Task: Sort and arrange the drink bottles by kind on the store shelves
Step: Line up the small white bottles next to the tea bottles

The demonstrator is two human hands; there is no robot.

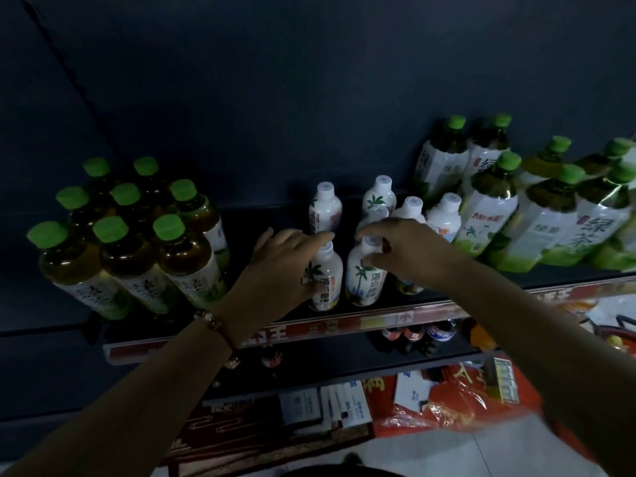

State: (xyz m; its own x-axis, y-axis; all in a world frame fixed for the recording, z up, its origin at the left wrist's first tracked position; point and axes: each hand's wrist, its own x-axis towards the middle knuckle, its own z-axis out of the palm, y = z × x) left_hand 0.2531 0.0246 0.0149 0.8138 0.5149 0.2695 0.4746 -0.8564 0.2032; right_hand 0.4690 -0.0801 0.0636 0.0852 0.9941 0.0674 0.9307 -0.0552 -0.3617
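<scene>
White coconut drink bottles (364,204) stood mid-shelf (378,320), between green-capped tea bottles (134,242) and larger green tea bottles (537,208). The left hand (285,259) gripped one front white bottle (325,277); the right hand (409,251) pinched the neighbouring bottle's cap (371,242).

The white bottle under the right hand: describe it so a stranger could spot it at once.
On the top shelf, find the white bottles between two green-capped groups. In their front row stand two; it is the right one, with a palm tree on its label, its cap pinched by the right hand.
</scene>
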